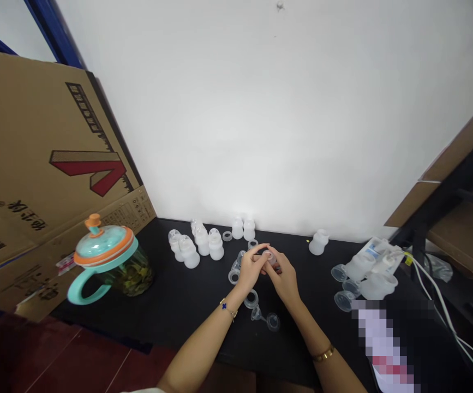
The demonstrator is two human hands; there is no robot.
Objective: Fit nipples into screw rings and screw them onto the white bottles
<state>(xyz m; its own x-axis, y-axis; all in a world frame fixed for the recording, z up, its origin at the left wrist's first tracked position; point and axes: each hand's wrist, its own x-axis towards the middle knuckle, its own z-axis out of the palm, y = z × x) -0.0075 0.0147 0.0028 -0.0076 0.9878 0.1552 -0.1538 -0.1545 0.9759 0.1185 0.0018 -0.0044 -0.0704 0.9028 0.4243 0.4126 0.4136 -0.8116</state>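
Observation:
My left hand [254, 266] and my right hand [282, 273] meet over the black table, fingers closed round a small translucent bottle part [269, 257]. It looks like a nipple or collar, but the fingers partly cover it. Just below the hands lie a clear ring [251, 298], a soft nipple-shaped piece [256, 313] and a clear round disc [273, 321]. Another ring [234, 277] rests beside my left wrist, with more clear parts partly hidden behind the hand. One more ring [253, 244] sits behind my fingertips.
Several capped white baby bottles [189, 252] stand at the left. Two uncapped bottles [237, 228] are by the wall, another bottle [318, 242] farther right. A teal-lidded jug [132, 270], cardboard box [35, 164], breast-pump-like parts [361, 267], white cables [428, 284] and a pixelated object [387, 344] flank the table.

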